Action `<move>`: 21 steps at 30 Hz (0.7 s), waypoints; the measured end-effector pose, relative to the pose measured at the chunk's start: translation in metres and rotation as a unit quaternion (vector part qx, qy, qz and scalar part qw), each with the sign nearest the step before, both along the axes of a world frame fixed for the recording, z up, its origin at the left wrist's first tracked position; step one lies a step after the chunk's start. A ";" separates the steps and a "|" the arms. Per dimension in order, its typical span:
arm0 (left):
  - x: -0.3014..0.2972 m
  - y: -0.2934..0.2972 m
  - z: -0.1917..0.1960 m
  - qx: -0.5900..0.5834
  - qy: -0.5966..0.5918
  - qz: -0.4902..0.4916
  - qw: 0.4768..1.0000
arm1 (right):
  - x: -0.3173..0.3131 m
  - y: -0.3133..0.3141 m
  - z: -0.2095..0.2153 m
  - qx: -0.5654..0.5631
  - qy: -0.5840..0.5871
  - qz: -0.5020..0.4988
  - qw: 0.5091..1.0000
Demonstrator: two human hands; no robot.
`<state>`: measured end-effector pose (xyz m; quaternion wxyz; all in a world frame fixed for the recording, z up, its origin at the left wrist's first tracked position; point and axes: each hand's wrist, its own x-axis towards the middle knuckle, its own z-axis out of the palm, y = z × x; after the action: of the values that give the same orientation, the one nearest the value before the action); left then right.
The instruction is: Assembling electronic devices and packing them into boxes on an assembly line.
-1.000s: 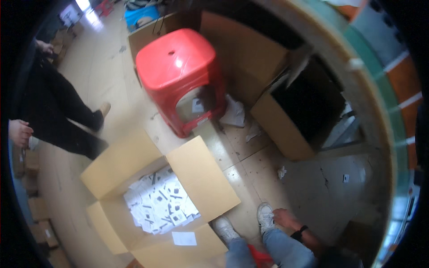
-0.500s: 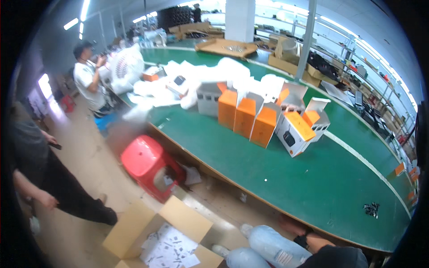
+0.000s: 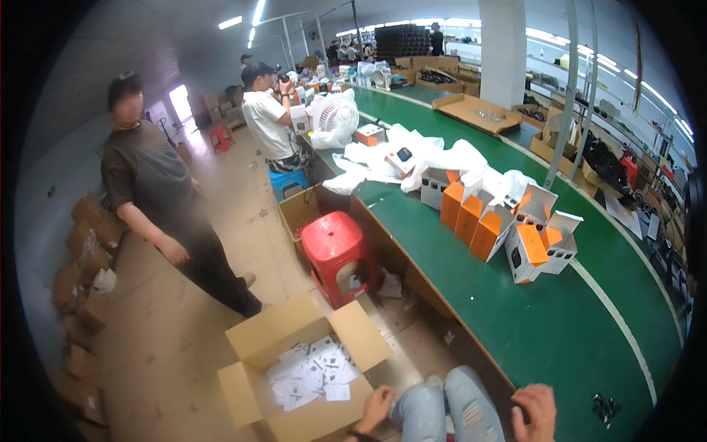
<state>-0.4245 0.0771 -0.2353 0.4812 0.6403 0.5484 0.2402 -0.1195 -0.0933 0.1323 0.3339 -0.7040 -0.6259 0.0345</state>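
1. Carton [image 3: 283, 326], on the floor left of the knees [image 3: 465, 398], near the worktop [image 3: 530, 331]; white leaflets [image 3: 302, 374] inside.
2. Left hand [image 3: 377, 408] just beside it, fingers bent — cannot tell if gripping. Right hand [image 3: 535, 412] at the worktop's edge, fingers loosely spread, nothing visible in them.
3. My judgement: reach between the splayed flaps [image 3: 357, 339], lift one leaflet by its edge.
4. Mouth points up; long axis seemingly lower left to upper right — lens distorts.

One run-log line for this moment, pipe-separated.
left hand: beside open carton of white slips | right hand: near edge of green table | red stool: upright beyond carton
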 end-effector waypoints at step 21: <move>0.123 0.428 -0.423 0.058 0.310 0.167 0.934 | 0.098 0.040 -0.077 -0.267 -0.026 -0.114 0.957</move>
<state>-0.3013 0.5051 -0.6578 0.2024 0.6088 0.7545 0.1381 -0.0219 -0.0537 0.0553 0.1187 -0.8347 -0.5181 0.1437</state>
